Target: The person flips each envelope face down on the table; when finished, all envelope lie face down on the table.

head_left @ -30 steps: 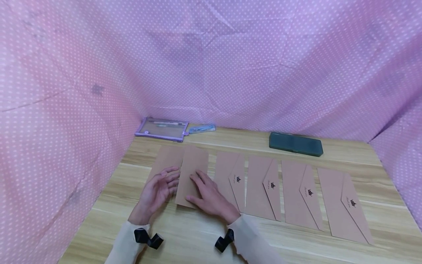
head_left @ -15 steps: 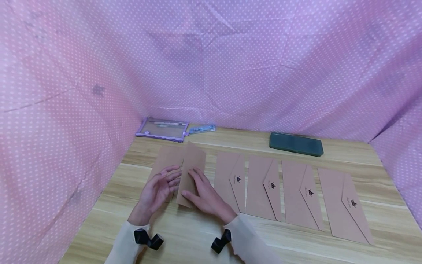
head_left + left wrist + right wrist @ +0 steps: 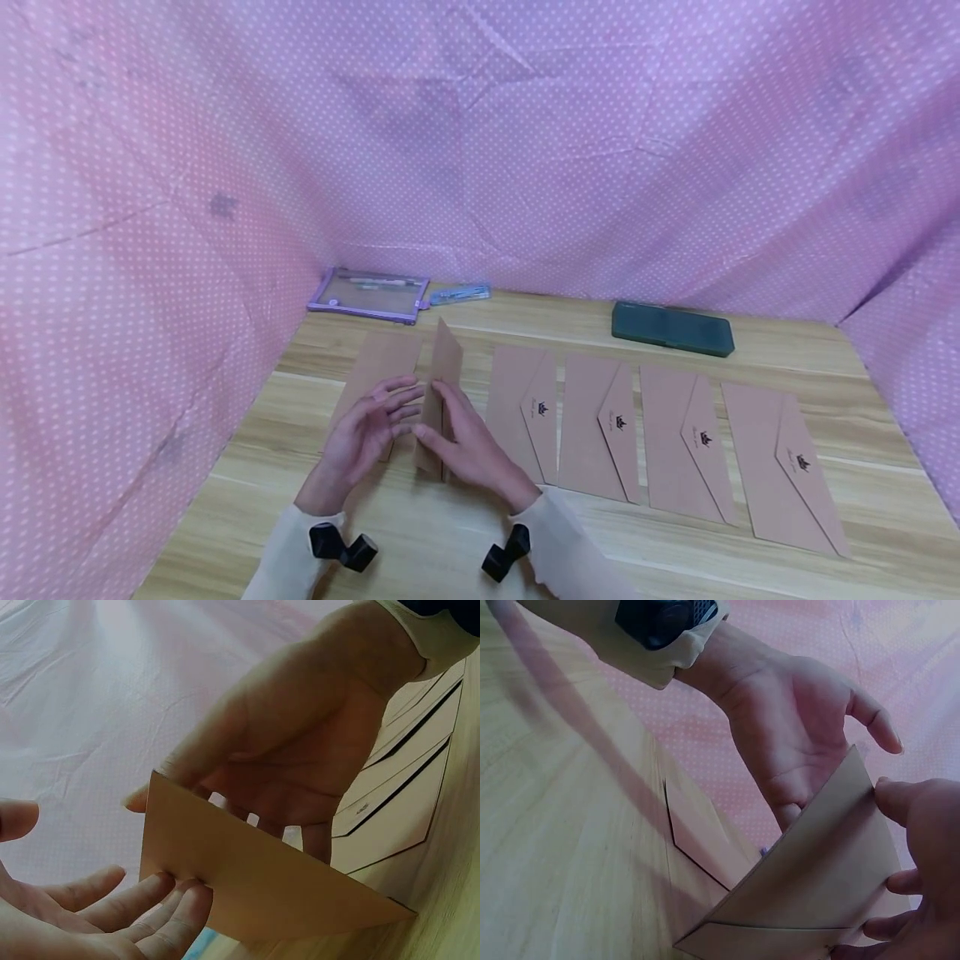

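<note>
A brown paper envelope (image 3: 447,358) stands on its long edge on the table between both hands. My right hand (image 3: 480,446) holds it from the right, thumb at the upper edge and fingers against the face with the flap, as the right wrist view shows this envelope (image 3: 802,877). From the left, my left hand (image 3: 366,429) touches the plain face with straight fingertips, palm turned towards it. In the left wrist view that plain side of the envelope (image 3: 262,885) faces me. Another brown envelope (image 3: 384,358) lies flat behind my left hand, plain side up.
Several envelopes (image 3: 510,375) with crown-printed flaps lie in a row to the right. At the back are a purple-edged zip pouch (image 3: 367,296), a small blue see-through case (image 3: 460,293) and a dark green box (image 3: 672,329). Pink dotted cloth (image 3: 480,167) surrounds the wooden table.
The envelope has tilted up from nearly flat to almost upright, its right side raised by my right hand. My left hand has shifted slightly right and touches it.
</note>
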A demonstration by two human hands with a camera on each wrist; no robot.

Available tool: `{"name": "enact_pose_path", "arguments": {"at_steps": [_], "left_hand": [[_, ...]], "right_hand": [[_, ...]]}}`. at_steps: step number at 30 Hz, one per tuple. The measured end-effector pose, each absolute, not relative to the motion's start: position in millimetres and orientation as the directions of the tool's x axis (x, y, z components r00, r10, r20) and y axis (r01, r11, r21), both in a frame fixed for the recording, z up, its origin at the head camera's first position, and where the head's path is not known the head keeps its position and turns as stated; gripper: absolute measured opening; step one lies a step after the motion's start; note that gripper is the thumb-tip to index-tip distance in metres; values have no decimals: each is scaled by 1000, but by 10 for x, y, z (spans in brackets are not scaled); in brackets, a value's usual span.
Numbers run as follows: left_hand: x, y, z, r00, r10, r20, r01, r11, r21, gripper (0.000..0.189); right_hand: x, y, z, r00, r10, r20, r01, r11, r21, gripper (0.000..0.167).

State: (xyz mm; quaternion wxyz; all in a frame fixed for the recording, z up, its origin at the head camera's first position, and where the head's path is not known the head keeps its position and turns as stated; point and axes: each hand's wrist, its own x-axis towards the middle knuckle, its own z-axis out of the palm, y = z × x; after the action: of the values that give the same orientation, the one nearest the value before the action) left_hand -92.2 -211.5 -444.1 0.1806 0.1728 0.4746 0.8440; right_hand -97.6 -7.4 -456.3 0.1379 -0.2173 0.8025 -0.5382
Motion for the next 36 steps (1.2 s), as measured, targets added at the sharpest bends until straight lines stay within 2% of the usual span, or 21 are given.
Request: {"name": "enact_pose_path", "arguments": {"at_steps": [7,16,27,31,36], "left_hand": [[-937,-2038,-4499,-854,494,162,-128,-503,855,47],[-935,-1920,-4558,-887,459,59,-172,-445,879,42],[-946,-1867,-4686,-865,490,-111,-320,-367,873,35],[-952,-1836,-4736,-855,503,-129,-334,-341,879,34],[-951,-1811,-4754,-854,504,-129,-319,-310,896,34]], "right_hand": [[-966,-37,-4521,-895,-444,-28,-108,277,-955,70],[-933,-8,-4522,-923,-383,-44,-67,272,-960,73],[-922,68,-4533,-934,-353,-55,1,153,-988,67],[-922,118,-4540,-935,-349,-57,13,127,-992,65],[-936,201,-4546,-945,-322,-61,10,157,-988,64]]}}
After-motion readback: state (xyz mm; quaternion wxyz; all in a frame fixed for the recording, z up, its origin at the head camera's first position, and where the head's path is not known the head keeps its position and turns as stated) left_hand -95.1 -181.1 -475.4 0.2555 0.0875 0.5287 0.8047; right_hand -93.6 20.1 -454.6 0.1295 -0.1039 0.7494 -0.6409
